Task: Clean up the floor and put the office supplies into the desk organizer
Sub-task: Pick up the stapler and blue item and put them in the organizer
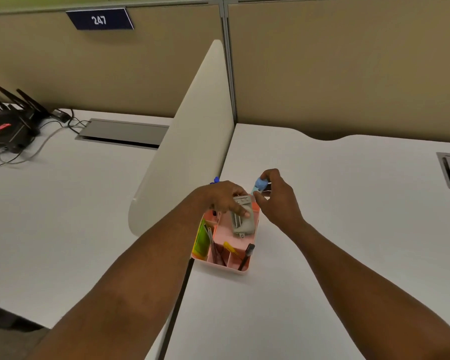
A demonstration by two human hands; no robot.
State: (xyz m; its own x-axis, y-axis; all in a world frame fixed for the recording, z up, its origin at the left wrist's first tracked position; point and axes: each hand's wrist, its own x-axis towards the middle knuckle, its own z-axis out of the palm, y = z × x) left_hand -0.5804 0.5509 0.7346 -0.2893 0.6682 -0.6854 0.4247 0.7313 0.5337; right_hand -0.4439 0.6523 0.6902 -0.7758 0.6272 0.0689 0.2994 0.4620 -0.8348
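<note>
Both forearms enter from the bottom edge, cut off above the elbow, and meet over a pink desk organizer [225,266] standing on the white desk [335,203] near its left edge, just beside a cream divider [190,141]. Left hand [225,198]: fingers curled round a grey stapler [242,219], which lies tilted in the organizer's large far compartment; the hand covers the stapler's far end and part of the organizer's far rim. Right hand [277,197]: thumb and fingertips pinch a small light-blue object [259,185] held just above the organizer's far right corner; what it is cannot be made out. A small dark-blue item [215,180] shows behind the left wrist, mostly hidden. Organizer contents: a green and yellow pad [202,240] in the left slot, dark pens [216,252] in the near middle section, a yellow piece [230,247] and a black pen [246,257] in the near right section. On the neighbouring desk at far left, a black router [9,126] with antennas is partly cut off.
</note>
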